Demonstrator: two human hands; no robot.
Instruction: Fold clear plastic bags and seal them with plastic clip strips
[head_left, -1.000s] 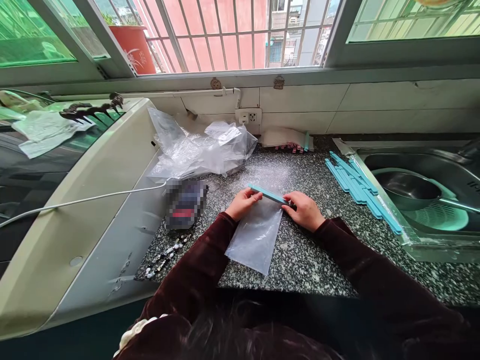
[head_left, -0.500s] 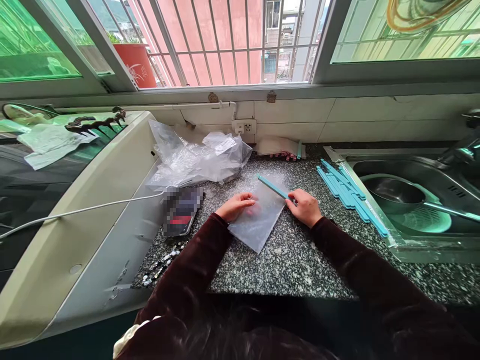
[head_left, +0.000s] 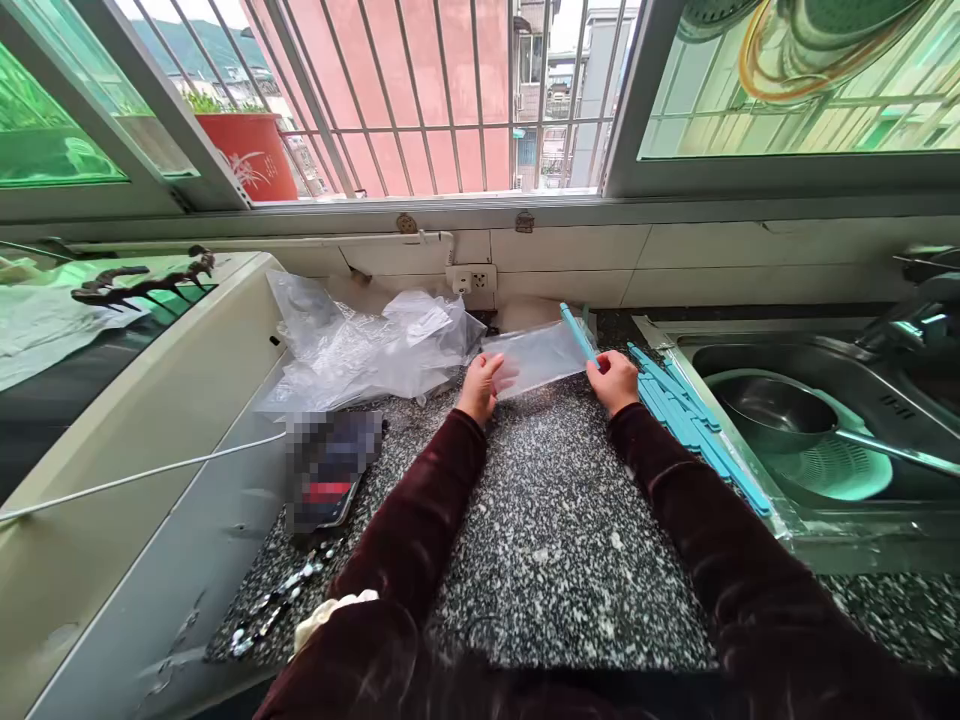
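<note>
My left hand (head_left: 478, 388) grips the left end of a clear plastic bag (head_left: 538, 358), thumb on the near side and fingers showing through the film. At the bag's right end my right hand (head_left: 615, 382) is closed on the lower end of a teal bag sealing clip (head_left: 577, 333), a long thin strip lying along that edge. The bag is held sideways above the rear of the speckled counter (head_left: 547, 520). Partly hidden behind it lies a stack of clear bags (head_left: 523, 312). Several more teal clips (head_left: 675, 395) are heaped right of my right hand.
Crumpled clear plastic (head_left: 360, 345) fills the back left, in front of a wall socket (head_left: 474, 281). A phone (head_left: 349, 455) lies below it, with a white cable (head_left: 172, 466) nearby. On the right, a sink (head_left: 814, 535) holds a pan (head_left: 776, 405) and a green basket (head_left: 847, 468).
Both hands have moved the bag and clip away from me, toward the back stack. The bag has turned from hanging toward me to stretching sideways. The camera view has shifted too.
</note>
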